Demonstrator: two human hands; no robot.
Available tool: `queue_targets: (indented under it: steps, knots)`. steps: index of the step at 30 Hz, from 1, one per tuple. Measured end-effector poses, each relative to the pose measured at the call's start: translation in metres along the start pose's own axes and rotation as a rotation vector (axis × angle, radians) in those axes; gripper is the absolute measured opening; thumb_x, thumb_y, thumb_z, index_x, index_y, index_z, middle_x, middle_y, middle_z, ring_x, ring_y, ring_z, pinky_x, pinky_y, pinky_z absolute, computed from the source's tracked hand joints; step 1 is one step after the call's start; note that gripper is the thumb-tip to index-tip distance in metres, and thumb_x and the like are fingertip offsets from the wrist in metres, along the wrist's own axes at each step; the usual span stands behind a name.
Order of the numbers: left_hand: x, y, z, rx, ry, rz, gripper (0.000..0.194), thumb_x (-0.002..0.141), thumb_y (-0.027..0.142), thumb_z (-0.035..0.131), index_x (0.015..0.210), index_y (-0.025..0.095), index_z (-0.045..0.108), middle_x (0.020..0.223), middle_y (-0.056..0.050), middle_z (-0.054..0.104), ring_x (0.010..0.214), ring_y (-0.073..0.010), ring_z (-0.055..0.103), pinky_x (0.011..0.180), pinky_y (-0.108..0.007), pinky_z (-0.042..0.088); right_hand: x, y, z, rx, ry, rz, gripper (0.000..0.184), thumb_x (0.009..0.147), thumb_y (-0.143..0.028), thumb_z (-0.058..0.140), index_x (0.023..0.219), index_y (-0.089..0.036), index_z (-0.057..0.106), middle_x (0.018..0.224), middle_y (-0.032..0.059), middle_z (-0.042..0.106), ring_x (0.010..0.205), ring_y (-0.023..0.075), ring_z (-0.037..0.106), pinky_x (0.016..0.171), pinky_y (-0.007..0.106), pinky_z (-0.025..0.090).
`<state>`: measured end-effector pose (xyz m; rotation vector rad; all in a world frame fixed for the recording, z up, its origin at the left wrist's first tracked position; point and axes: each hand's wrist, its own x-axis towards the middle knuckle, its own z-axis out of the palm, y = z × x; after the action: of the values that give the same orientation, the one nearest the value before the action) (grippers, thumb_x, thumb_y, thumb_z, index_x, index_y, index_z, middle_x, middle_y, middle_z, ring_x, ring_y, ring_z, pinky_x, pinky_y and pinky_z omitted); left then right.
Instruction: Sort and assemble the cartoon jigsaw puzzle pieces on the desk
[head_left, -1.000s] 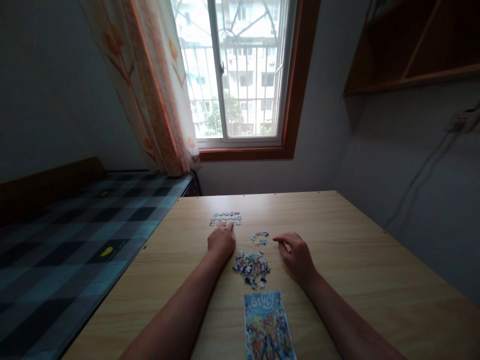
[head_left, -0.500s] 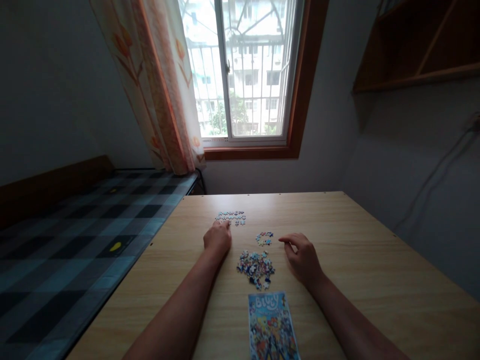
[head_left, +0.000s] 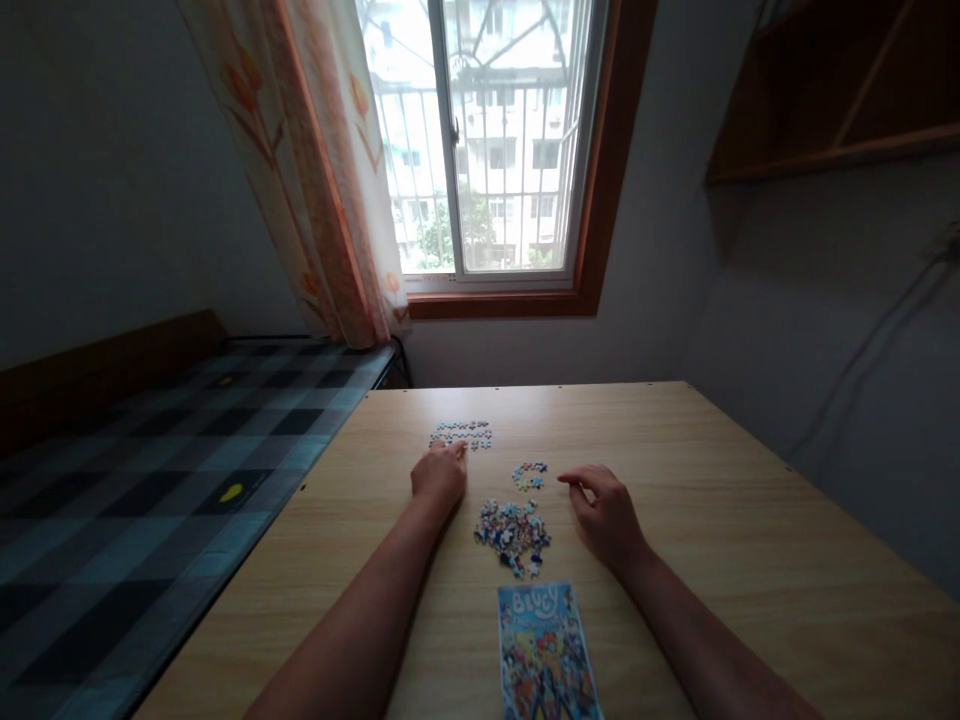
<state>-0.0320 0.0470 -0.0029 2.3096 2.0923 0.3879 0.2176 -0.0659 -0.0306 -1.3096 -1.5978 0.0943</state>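
My left hand (head_left: 439,475) rests at the near side of several rows of small jigsaw puzzle pieces (head_left: 471,435) on the table. Its fingers are bent, with the fingertips down on a puzzle piece in the nearest row, mostly covered by the hand. To the right, my right hand (head_left: 606,508) lies on the table, fingers loosely curled and the index finger stretched out, holding nothing. Left of that fingertip is a small curved group of puzzle pieces (head_left: 538,482). A heaped pile of mixed puzzle pieces (head_left: 514,532) lies between my forearms.
Nearest me lies a colourful picture sheet (head_left: 547,650) marked "Bluey". The light wooden table (head_left: 750,560) reaches toward the window (head_left: 517,150). A bed with a checked cover (head_left: 247,440) stands along the left side. A wooden shelf (head_left: 840,110) hangs on the right wall.
My left hand has shifted slightly to the right along the nearest row of puzzle pieces. My right hand has stayed in place.
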Motion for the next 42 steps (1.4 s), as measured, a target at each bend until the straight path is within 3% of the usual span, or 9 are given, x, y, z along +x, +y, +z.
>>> queue_targets:
  steps: [7,23,31,42]
  knots:
    - [0.003,-0.014,-0.005,0.014,0.032,-0.086,0.041,0.096,0.035,0.038,0.124,0.03,0.067,0.112,-0.009,0.064,0.089,-0.0201,0.066,0.076,-0.029,0.05,-0.001,0.002,0.0,0.005,-0.01,0.006,0.022,0.084,-0.011,0.053,0.087,-0.022,0.072,0.086,0.0064,0.072,0.088,0.0241,0.063,0.082,0.04,0.05]
    - [0.004,-0.011,0.0,0.0,0.048,-0.055,0.038,0.095,0.036,0.041,0.116,0.031,0.072,0.11,-0.008,0.065,0.084,-0.0194,0.066,0.072,-0.029,0.05,0.0,-0.002,-0.001,-0.005,-0.007,0.011,0.022,0.083,-0.01,0.053,0.086,-0.021,0.073,0.086,0.0062,0.072,0.087,0.0231,0.063,0.082,0.038,0.049]
    - [0.008,-0.031,-0.002,-0.065,0.114,-0.197,0.037,0.091,0.031,0.047,0.119,0.029,0.071,0.112,-0.008,0.064,0.088,-0.02,0.066,0.073,-0.028,0.051,-0.001,0.0,0.0,0.005,-0.013,0.024,0.023,0.084,-0.012,0.052,0.087,-0.021,0.073,0.087,0.0064,0.072,0.089,0.0239,0.063,0.083,0.039,0.05]
    - [0.008,-0.028,-0.002,-0.064,0.099,-0.173,0.036,0.09,0.031,0.045,0.108,0.028,0.076,0.106,-0.009,0.066,0.086,-0.0221,0.067,0.071,-0.031,0.05,-0.001,0.0,0.0,-0.002,-0.021,0.027,0.023,0.084,-0.011,0.052,0.087,-0.021,0.073,0.087,0.0064,0.072,0.089,0.0238,0.063,0.083,0.038,0.049]
